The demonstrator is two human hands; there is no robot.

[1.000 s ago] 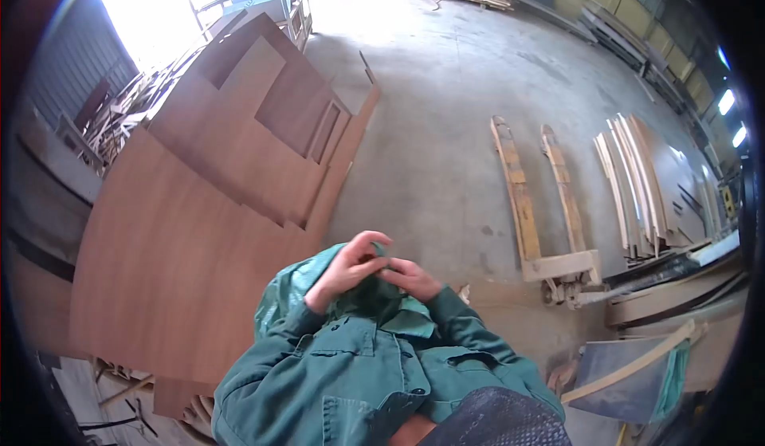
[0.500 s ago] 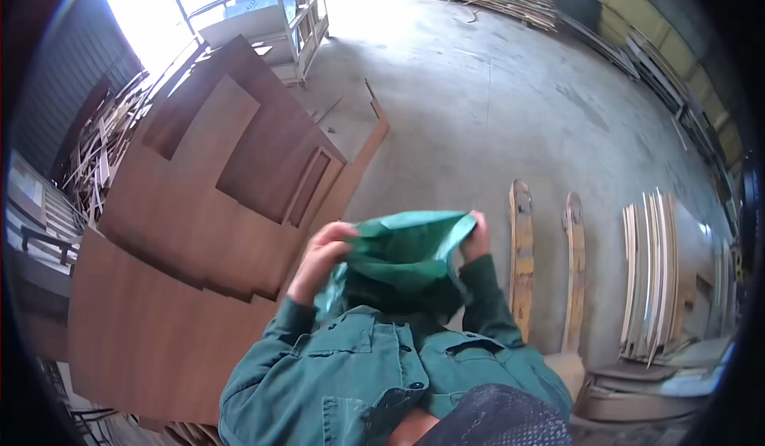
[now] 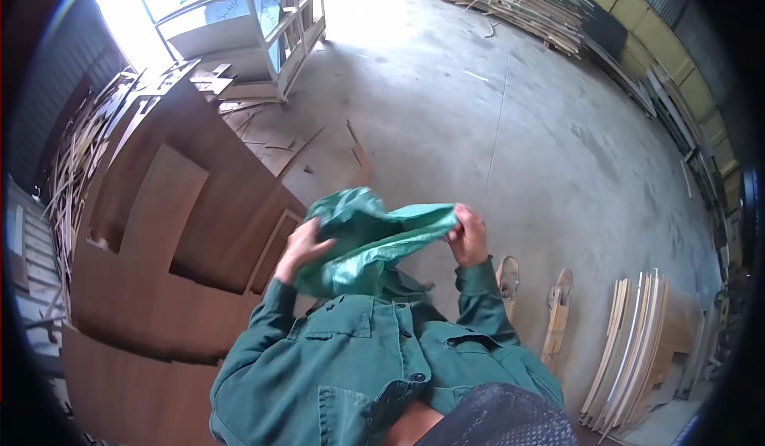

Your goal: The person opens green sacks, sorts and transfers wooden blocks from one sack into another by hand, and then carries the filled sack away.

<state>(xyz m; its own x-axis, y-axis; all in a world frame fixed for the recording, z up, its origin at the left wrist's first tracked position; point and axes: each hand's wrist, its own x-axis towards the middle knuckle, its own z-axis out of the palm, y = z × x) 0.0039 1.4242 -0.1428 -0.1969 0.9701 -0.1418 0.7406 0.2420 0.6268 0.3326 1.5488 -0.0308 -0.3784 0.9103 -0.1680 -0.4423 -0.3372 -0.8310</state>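
A green plastic sack hangs crumpled in front of my chest, its mouth gaping between my hands. My left hand grips its left side, with the thumb showing and some fingers hidden by the folds. The right corner of the rim is pinched between the fingers and thumb of my right hand. Between the two hands the rim is pulled out to the right, while the left part bunches up. What lies inside the sack, if anything, cannot be made out.
Large brown wood panels lie to my left, with scrap strips heaped behind. A metal frame rack stands ahead left. Two wooden beams and upright boards are at my right. Stacked timber lies far back on the concrete floor.
My left hand has moved left and the sack's left side has risen and bunched. My right hand still holds its corner, slightly lower. The view has shifted forward over the floor.
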